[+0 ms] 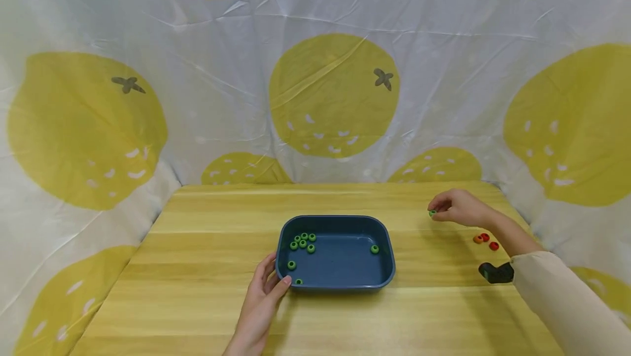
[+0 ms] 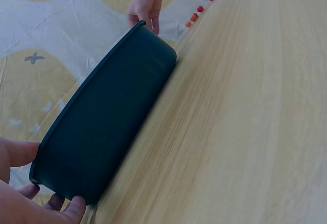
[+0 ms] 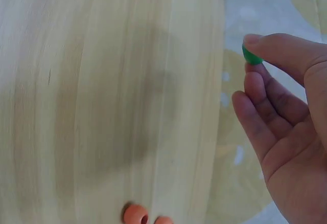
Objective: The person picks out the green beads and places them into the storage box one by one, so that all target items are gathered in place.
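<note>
A dark blue plastic tray [image 1: 340,268] stands on the table, and green beads [image 1: 303,243] lie in it, mostly toward its left side. One green bead [image 1: 374,249] sits apart near the tray's right end. My left hand [image 1: 261,296] grips the tray's left front corner, thumb over the rim and fingers against the outer wall, as the left wrist view also shows. Above the table to the right of the tray, my right hand [image 1: 460,208] pinches a green bead [image 3: 251,56] between thumb and fingertip. The other fingers are loosely bent.
Red and orange beads [image 1: 485,239] lie on the table below the right forearm. A dark object [image 1: 495,273] is at the right sleeve's cuff. White cloth with yellow fruit prints [image 1: 335,93] hangs around the wooden-patterned table [image 1: 222,224].
</note>
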`<state>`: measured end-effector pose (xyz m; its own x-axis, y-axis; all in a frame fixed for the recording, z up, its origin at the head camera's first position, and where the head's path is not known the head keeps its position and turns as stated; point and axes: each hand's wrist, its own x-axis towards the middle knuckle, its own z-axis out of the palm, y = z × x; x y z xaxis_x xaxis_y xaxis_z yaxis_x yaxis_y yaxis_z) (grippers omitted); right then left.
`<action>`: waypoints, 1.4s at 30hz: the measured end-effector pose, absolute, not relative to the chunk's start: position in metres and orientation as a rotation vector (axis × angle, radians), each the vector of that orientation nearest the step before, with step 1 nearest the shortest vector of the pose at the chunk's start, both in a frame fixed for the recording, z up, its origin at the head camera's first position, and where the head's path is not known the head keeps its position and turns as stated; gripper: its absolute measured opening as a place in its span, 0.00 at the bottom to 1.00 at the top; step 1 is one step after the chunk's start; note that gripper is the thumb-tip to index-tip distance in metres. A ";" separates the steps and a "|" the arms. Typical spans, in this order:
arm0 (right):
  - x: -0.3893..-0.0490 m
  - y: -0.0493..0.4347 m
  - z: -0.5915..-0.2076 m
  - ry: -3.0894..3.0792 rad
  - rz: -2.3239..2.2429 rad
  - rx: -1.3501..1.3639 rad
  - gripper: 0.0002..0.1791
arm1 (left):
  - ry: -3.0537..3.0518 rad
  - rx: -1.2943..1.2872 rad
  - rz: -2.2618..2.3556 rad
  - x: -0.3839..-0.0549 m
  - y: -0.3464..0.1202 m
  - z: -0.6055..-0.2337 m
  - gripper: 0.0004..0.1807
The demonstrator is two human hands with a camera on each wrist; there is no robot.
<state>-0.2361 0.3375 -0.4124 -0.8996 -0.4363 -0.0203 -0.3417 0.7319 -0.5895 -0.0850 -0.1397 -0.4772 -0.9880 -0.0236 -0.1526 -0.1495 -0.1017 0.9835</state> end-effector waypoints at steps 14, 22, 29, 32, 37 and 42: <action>-0.243 0.298 -0.406 2.742 -0.883 -0.845 0.04 | 2.048 -0.218 2.256 -0.085 -0.139 -0.475 0.37; -0.246 0.283 -0.404 2.723 -0.874 -0.920 0.04 | 2.043 -0.209 2.253 -0.085 -0.139 -0.476 0.37; -0.247 0.268 -0.399 2.707 -0.870 -0.980 0.05 | 2.041 -0.207 2.258 -0.085 -0.140 -0.476 0.37; -0.246 0.260 -0.395 2.692 -0.873 -0.992 0.05 | 2.043 -0.202 2.257 -0.085 -0.140 -0.476 0.37; -0.245 0.244 -0.388 2.673 -0.857 -1.050 0.05 | 2.045 -0.194 2.259 -0.084 -0.140 -0.476 0.37; -0.246 0.230 -0.385 2.648 -0.828 -1.081 0.05 | 2.046 -0.187 2.262 -0.083 -0.141 -0.476 0.37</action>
